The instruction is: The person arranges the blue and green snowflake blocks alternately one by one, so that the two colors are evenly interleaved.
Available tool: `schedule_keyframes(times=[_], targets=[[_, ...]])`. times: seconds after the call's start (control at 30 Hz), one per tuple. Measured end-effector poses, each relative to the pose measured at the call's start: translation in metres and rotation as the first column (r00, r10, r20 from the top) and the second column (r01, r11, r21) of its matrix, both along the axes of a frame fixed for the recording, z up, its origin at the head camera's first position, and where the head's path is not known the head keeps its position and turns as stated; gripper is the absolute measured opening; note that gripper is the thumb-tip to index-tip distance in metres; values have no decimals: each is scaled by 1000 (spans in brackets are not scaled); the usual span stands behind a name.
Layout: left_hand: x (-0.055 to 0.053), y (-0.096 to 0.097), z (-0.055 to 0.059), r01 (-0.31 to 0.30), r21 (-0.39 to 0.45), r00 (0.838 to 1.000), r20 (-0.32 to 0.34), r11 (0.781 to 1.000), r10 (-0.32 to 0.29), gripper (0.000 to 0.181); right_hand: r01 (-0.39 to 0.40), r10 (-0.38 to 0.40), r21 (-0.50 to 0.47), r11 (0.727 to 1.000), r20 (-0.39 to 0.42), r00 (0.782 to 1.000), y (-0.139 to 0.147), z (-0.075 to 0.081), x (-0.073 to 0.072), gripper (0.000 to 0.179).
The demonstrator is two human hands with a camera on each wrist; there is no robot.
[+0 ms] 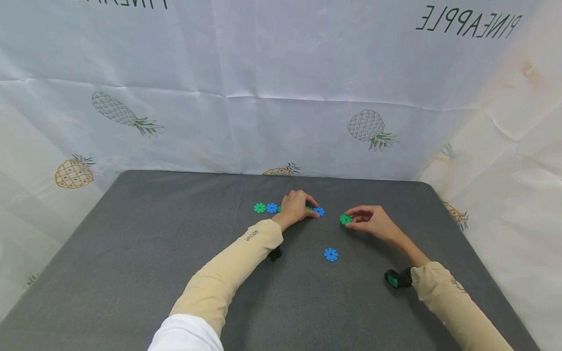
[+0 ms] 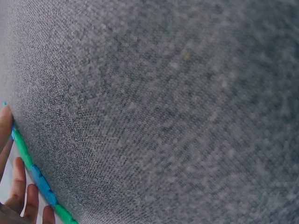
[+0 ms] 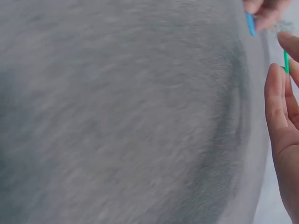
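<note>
My left hand [image 1: 295,208] pinches a notched blue plastic disc [image 1: 319,211] at the right end of a row of green and blue discs. At the row's left end are a green disc [image 1: 259,208] and a blue disc [image 1: 271,208]; the hand hides much of the middle. In the left wrist view, the row shows edge-on as green [image 2: 21,147] and blue [image 2: 43,184] pieces beside the fingers. My right hand [image 1: 371,222] pinches a separate green disc [image 1: 346,219] between thumb and fingers, a short gap right of the blue end disc.
A loose blue disc [image 1: 331,254] lies on the dark grey table [image 1: 131,273], nearer than both hands. A white pineapple-print curtain [image 1: 281,131] hangs behind the table's far edge and at its sides. Black devices [image 1: 398,278] are worn at the wrists.
</note>
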State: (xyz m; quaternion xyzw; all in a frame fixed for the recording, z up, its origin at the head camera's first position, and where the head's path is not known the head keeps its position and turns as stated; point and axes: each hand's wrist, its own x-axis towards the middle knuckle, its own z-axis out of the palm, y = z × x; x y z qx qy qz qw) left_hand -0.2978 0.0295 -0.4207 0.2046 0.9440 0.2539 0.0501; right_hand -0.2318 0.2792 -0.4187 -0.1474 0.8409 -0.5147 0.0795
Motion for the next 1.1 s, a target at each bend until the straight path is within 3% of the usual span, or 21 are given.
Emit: schedule_keyframes(times=[0.4,0.63,1.1], targets=[[1,0,1,-8,-9,1000,1,1000,8,28,56,-57,22,998,42,998,-3,6,-17,38],[0,1,0,-14,-15,1000,-5,1000,14,28,30,-32,31,999,83,996,-6,6,-28,39],[-1,1,1,-15,-4,1000,16,1000,15,28,11,-14,68,998,51,999,-15,6,-48,35]])
